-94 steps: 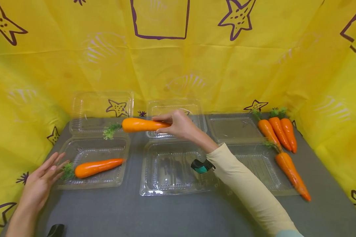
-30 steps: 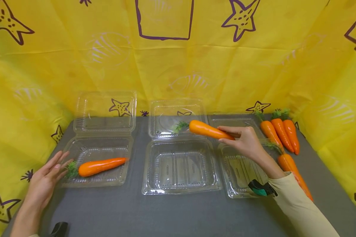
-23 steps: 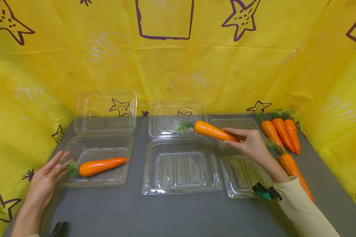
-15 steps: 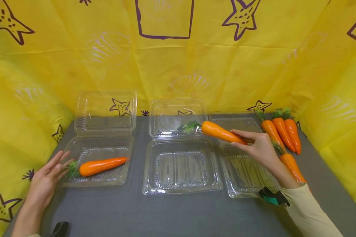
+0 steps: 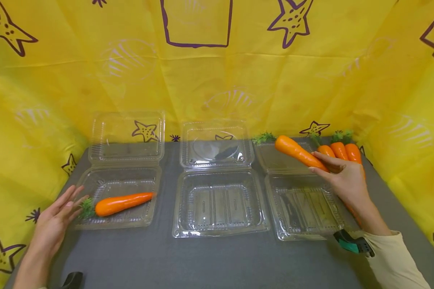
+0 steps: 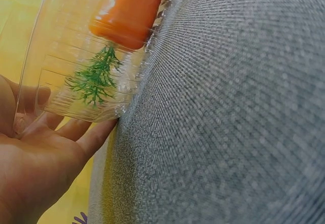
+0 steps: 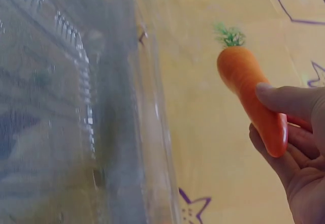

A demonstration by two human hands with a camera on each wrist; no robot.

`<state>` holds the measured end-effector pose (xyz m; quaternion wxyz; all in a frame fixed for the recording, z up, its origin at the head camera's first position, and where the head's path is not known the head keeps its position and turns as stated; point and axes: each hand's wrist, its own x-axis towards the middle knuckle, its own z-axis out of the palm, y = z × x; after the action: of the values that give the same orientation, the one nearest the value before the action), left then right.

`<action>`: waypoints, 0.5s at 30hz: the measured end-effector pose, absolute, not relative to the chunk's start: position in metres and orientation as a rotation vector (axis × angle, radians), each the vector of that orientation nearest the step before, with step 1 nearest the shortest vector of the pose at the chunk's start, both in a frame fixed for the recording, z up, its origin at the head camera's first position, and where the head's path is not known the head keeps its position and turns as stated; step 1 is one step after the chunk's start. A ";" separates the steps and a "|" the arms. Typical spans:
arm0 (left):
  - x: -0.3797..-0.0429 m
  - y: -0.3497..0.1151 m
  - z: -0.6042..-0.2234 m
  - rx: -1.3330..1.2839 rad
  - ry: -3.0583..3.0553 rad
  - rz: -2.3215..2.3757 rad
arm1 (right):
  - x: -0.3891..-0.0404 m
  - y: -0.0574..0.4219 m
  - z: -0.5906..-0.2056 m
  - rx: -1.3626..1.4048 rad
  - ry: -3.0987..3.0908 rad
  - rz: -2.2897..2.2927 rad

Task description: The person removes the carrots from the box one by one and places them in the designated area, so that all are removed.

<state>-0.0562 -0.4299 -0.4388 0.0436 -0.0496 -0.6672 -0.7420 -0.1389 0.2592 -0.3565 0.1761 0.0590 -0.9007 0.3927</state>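
Note:
My right hand (image 5: pixel 351 186) pinches a carrot (image 5: pixel 297 151) by its narrow end, above the right clear plastic container (image 5: pixel 269 200). In the right wrist view the thumb presses one side of the carrot (image 7: pixel 246 82), fingers curled behind it, its green top pointing away. My left hand (image 5: pixel 52 224) has its fingers extended at the left side of the left clear container (image 5: pixel 155 208). The left wrist view shows those fingers touching the container's end wall (image 6: pixel 76 115). Inside that container lies another carrot (image 5: pixel 121 204), leafy end toward my left hand.
A middle clear container (image 5: pixel 220 234) stands with its lid (image 5: pixel 217 125) raised at the back; all three lids are open. Several carrots (image 5: pixel 353 152) lie at the right, partly hidden by my right hand. A yellow patterned cloth (image 5: pixel 217 80) surrounds the grey table (image 5: pixel 202 265).
My right hand has carried the carrot rightward, from between the left and middle containers to over the right one. My left hand stays beside the left container.

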 end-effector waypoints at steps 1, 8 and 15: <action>-0.056 -0.430 -0.439 -0.162 -2.030 -2.273 | -0.138 0.263 -0.356 0.139 -2.547 1.117; -0.054 -0.430 -0.439 -0.177 -2.009 -2.275 | -0.128 0.287 -0.357 -0.015 -2.585 1.186; -0.056 -0.429 -0.440 -0.153 -2.020 -2.267 | -0.119 0.304 -0.361 -0.157 -2.558 1.321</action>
<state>-0.0557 -0.4292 -0.4402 0.0504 -0.0502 -0.6636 -0.7447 -0.1191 0.3045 -0.3606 0.1290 -0.0541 -0.8798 0.4543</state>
